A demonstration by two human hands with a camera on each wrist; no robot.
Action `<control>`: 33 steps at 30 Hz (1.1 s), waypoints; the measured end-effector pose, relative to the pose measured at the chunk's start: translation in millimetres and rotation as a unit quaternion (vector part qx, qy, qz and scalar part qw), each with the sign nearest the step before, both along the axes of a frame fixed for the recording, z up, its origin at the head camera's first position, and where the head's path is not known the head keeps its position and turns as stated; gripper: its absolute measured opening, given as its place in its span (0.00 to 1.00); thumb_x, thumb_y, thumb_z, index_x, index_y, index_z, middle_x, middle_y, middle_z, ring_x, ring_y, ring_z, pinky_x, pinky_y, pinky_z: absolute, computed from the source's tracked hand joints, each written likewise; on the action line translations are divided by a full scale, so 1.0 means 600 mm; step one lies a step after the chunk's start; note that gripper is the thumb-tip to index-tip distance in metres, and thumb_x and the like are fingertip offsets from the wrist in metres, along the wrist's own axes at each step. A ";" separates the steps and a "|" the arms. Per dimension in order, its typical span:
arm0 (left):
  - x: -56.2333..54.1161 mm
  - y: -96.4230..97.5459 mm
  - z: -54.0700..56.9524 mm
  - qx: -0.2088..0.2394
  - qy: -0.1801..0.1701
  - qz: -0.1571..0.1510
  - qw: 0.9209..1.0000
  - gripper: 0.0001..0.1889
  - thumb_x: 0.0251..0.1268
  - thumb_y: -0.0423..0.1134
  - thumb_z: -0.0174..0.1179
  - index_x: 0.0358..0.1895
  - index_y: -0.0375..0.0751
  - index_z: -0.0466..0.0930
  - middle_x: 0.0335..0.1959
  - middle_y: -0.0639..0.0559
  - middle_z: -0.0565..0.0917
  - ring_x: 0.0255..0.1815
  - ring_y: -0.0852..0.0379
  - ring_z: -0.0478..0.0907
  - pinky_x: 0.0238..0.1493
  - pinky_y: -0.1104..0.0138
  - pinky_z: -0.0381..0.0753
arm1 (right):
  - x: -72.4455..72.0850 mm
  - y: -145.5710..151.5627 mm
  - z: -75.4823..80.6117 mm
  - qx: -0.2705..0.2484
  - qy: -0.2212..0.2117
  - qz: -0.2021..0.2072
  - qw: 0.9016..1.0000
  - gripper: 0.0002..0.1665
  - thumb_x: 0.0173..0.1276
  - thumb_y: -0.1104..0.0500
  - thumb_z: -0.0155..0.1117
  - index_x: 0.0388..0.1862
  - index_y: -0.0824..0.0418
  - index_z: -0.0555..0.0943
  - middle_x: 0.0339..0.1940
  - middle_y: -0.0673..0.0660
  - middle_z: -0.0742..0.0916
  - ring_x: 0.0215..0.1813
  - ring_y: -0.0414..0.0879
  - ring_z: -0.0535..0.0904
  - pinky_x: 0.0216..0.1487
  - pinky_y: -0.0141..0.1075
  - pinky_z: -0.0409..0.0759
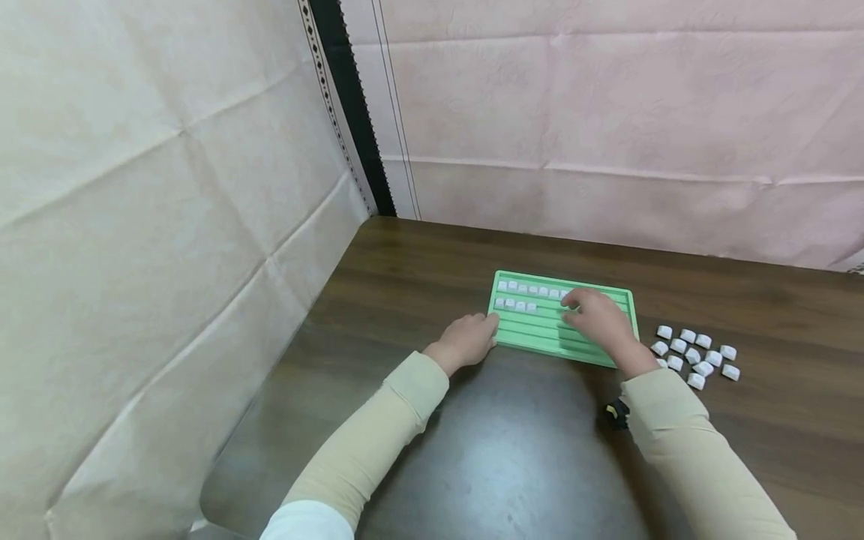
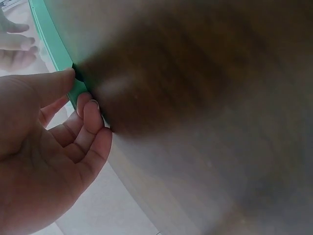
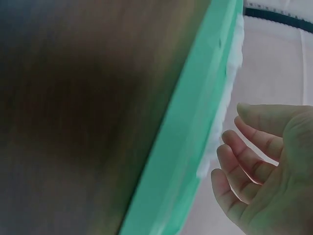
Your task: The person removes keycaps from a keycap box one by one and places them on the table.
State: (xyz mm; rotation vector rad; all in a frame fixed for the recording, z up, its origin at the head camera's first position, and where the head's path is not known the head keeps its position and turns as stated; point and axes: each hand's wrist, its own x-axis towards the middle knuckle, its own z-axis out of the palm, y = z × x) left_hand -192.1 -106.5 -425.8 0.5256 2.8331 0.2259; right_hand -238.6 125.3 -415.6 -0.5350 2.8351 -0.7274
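A green ridged tray (image 1: 533,331) lies on the table, with small white keycap-like pieces (image 1: 523,289) lined up in its top row and a shorter line of them in the row below. My left hand (image 1: 469,341) holds the tray's left edge near the front corner, thumb on one face and bent fingers against the rim (image 2: 56,44). Over the tray's right half hovers my right hand (image 1: 599,319), its fingers loosely bent. In the right wrist view nothing shows between thumb and fingers (image 3: 239,166), which are near the white row (image 3: 220,122).
Several loose white pieces (image 1: 692,355) are scattered on the brown table (image 1: 432,262) to the right of the tray. A small black object (image 1: 617,413) shows beside my right sleeve. Pale cloth (image 1: 607,112) hangs behind the table and along its left side.
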 end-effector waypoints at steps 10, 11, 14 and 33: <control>-0.003 -0.003 -0.005 -0.014 0.001 -0.001 1.000 0.08 0.70 0.45 0.48 0.43 0.46 0.67 0.35 0.53 0.76 0.34 0.58 0.71 0.36 0.67 0.72 | -0.010 -0.068 -0.013 0.003 0.001 0.002 1.000 0.20 0.65 0.58 0.57 0.54 0.64 0.75 0.54 0.65 0.79 0.56 0.60 0.73 0.50 0.55 0.72; -0.003 -0.002 -0.006 -0.015 0.002 -0.002 1.000 0.08 0.70 0.45 0.48 0.43 0.46 0.67 0.35 0.52 0.76 0.34 0.58 0.72 0.36 0.67 0.73 | -0.011 -0.073 -0.015 0.005 0.001 0.002 1.000 0.20 0.65 0.57 0.57 0.54 0.64 0.75 0.53 0.64 0.79 0.55 0.59 0.73 0.49 0.55 0.73; -0.004 0.000 -0.009 -0.013 0.004 -0.002 1.000 0.08 0.70 0.45 0.48 0.43 0.46 0.67 0.36 0.52 0.76 0.35 0.58 0.73 0.36 0.66 0.73 | -0.014 -0.083 -0.021 0.013 0.005 0.002 1.000 0.18 0.65 0.58 0.57 0.53 0.64 0.76 0.50 0.64 0.80 0.53 0.58 0.75 0.47 0.53 0.74; 0.000 0.004 -0.010 -0.005 0.004 0.000 1.000 0.07 0.70 0.45 0.48 0.43 0.46 0.67 0.35 0.53 0.76 0.34 0.59 0.72 0.35 0.67 0.73 | -0.014 -0.076 -0.018 0.024 0.015 -0.004 1.000 0.15 0.66 0.62 0.55 0.50 0.64 0.79 0.50 0.64 0.81 0.52 0.58 0.76 0.46 0.51 0.76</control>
